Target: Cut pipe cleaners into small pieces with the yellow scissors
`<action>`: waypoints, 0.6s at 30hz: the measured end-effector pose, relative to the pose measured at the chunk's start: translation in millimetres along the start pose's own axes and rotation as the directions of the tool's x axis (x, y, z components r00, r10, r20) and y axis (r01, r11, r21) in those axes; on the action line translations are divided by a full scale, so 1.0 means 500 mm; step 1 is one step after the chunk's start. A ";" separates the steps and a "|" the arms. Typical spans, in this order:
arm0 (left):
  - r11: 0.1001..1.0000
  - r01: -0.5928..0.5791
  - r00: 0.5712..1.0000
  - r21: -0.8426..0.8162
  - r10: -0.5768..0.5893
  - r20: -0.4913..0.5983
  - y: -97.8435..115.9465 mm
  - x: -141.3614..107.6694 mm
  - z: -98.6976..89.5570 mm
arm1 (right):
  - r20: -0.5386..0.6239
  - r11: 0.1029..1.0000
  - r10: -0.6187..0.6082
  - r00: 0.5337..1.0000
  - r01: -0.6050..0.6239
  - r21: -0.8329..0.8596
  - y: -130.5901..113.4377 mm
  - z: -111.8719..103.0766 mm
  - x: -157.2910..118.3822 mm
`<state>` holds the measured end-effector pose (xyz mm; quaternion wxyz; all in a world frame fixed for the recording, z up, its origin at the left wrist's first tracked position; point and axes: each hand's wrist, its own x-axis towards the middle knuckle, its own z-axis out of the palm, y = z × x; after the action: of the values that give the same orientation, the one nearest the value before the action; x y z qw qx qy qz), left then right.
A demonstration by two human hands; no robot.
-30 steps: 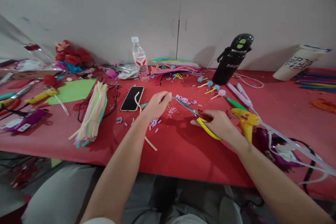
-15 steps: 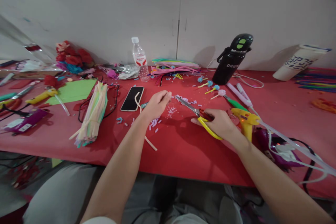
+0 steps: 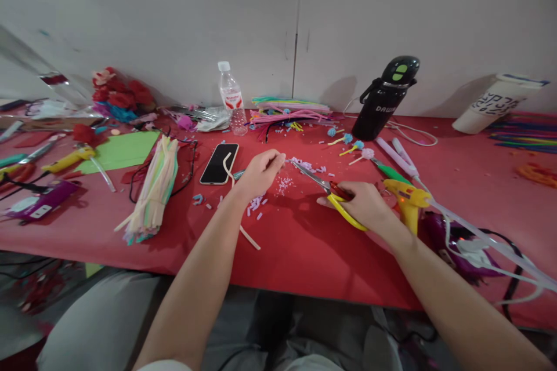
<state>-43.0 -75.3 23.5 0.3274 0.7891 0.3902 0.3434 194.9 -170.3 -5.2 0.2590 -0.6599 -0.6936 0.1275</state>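
My right hand (image 3: 365, 206) is wrapped round the handles of yellow and red scissors (image 3: 346, 213), whose blades point up and left. Just left of the blade tips, my left hand (image 3: 264, 171) is pinched closed; what sits between its fingertips is too small to make out. Short lilac pieces (image 3: 307, 166) lie beside the blades, and more lilac pieces (image 3: 255, 205) are below my left hand. Fine pale bits (image 3: 284, 186) are scattered between my hands. A cream strip (image 3: 249, 237) lies partly hidden under my left forearm.
A phone (image 3: 220, 163) and a bundle of pale pipe cleaners (image 3: 156, 191) lie to the left. Behind stand a plastic bottle (image 3: 232, 98) and a black flask (image 3: 385, 101). At right are a yellow glue gun (image 3: 408, 200), its cables and a white cup (image 3: 496, 103).
The scissors have turned very slightly in my right hand, their yellow handle shifting a little left. My left hand has barely moved.
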 end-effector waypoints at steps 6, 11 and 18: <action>1.000 -0.015 1.000 -0.013 0.015 -0.011 -0.002 0.000 -0.001 | -0.008 1.000 0.001 1.000 -0.001 0.014 -0.006 -0.005 -0.004; 0.999 -0.035 0.999 -0.011 0.035 -0.019 -0.002 0.000 0.001 | 0.012 0.999 0.016 1.000 -0.017 0.040 -0.004 -0.004 -0.005; 0.999 -0.040 0.999 -0.017 0.040 0.001 0.000 0.000 -0.006 | 0.043 0.999 -0.009 0.999 0.007 0.044 -0.004 -0.001 -0.003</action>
<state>-45.5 -74.6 25.0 0.3278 0.7941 0.3712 0.3525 193.1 -171.8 -4.0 0.2588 -0.6483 -0.6988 0.1561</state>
